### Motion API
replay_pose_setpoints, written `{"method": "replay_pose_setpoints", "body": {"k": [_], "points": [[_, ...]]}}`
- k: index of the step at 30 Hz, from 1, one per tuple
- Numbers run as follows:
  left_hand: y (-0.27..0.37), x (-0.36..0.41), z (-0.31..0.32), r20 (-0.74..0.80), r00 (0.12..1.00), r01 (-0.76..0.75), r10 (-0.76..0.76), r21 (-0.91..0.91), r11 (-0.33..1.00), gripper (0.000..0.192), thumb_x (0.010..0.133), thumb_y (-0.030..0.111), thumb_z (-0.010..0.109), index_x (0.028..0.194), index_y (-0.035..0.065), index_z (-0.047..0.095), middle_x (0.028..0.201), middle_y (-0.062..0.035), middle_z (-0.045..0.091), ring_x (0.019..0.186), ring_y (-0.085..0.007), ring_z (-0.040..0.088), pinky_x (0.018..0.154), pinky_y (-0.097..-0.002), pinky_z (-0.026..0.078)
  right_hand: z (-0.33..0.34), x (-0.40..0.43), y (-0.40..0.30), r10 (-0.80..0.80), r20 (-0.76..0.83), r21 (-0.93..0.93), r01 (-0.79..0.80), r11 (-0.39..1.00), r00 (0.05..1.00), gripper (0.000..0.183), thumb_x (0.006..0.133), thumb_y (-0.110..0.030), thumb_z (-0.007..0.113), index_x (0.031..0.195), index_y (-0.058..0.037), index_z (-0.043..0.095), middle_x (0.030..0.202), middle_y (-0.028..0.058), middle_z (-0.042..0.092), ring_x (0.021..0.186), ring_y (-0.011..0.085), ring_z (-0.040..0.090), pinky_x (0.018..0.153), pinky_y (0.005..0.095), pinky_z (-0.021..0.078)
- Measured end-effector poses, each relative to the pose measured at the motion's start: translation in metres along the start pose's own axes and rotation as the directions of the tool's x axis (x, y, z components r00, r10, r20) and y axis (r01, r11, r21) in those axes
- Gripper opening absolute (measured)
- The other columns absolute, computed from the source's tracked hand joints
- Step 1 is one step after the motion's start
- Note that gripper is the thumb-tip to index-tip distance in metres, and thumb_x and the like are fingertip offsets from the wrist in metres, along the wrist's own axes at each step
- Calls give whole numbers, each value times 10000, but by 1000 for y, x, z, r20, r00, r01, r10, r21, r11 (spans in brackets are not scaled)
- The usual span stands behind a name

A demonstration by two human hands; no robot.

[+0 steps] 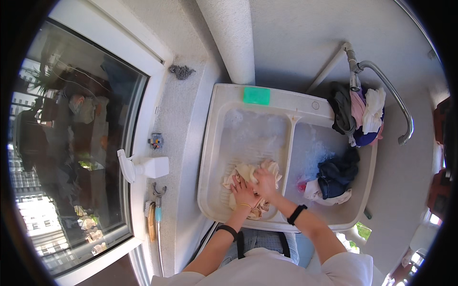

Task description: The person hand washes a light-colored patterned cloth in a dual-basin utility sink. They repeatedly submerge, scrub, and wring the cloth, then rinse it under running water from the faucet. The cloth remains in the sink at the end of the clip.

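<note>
A wet beige cloth (pixel 247 171) lies bunched on the ribbed slope in the left basin of a double laundry sink (pixel 206 161). Pressed flat on it is my left hand (pixel 245 195), fingers spread. Close beside it, my right hand (pixel 265 182) is blurred, its fingers curled over the cloth's right part. Part of the cloth, with brownish folds, shows below my hands. Cloudy, sudsy water (pixel 254 128) fills the basin's far end. A green bar of soap (pixel 256 96) rests on the back rim.
In the right basin are dark blue garments (pixel 336 175) and a pale garment (pixel 313 193). More clothes (pixel 357 114) hang over its back right corner, under a chrome faucet (pixel 390 85). On the left ledge stand a white spray bottle (pixel 154 167) and a scrubbing brush (pixel 151 221).
</note>
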State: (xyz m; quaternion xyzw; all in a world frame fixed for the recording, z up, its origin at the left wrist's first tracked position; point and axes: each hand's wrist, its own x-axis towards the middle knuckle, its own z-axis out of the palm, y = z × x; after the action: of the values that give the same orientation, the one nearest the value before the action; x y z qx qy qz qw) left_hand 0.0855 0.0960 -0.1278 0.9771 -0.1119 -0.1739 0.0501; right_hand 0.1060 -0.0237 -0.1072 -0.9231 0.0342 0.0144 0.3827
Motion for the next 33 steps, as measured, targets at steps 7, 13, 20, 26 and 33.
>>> {"method": "replay_pose_setpoints", "body": {"k": [7, 13, 20, 26, 33], "points": [[6, -4, 18, 346, 935, -82, 82, -15, 997, 843, 755, 574, 530, 1417, 92, 328, 1470, -153, 287, 1404, -373, 54, 1103, -557, 46, 34, -44, 22, 29, 5, -144, -28, 989, 1000, 237, 647, -261, 682, 775, -72, 621, 869, 82, 585, 844, 291, 556, 733, 480, 405], [12, -3, 10, -9, 991, -133, 133, -170, 976, 892, 749, 599, 547, 1435, 97, 277, 1486, -148, 249, 1398, -395, 67, 1092, -582, 58, 41, 60, 85, -91, -6, -323, 84, 943, 996, 234, 690, -279, 683, 855, -123, 625, 947, 57, 587, 938, 254, 554, 833, 437, 409], [9, -1, 9, -54, 986, -164, 157, -184, 969, 853, 765, 577, 553, 1425, 102, 295, 1473, -152, 269, 1388, -400, 112, 1084, -574, 99, -13, 108, 71, -14, -305, -533, -159, 831, 952, 413, 715, -294, 686, 1078, -126, 581, 1179, 98, 504, 1113, 295, 463, 935, 440, 372], [-21, 51, -8, -128, 979, 64, -157, -535, 842, 658, 874, 494, 468, 1400, 118, 345, 1453, -115, 319, 1331, -401, 238, 1058, -534, 194, 22, -13, 24, 175, 102, 374, -201, 906, 979, 369, 735, -308, 681, 1007, -72, 596, 1041, 141, 562, 1012, 377, 497, 879, 427, 413], [-17, 17, 12, 35, 937, -259, 348, -600, 757, 353, 921, 347, 455, 1104, 86, 607, 1216, -111, 548, 1097, -333, 473, 939, -459, 354, 4, -82, -12, 318, -253, 101, -302, 948, 914, 360, 728, -256, 658, 1054, -117, 597, 1185, 99, 529, 1141, 356, 449, 867, 442, 409]]}}
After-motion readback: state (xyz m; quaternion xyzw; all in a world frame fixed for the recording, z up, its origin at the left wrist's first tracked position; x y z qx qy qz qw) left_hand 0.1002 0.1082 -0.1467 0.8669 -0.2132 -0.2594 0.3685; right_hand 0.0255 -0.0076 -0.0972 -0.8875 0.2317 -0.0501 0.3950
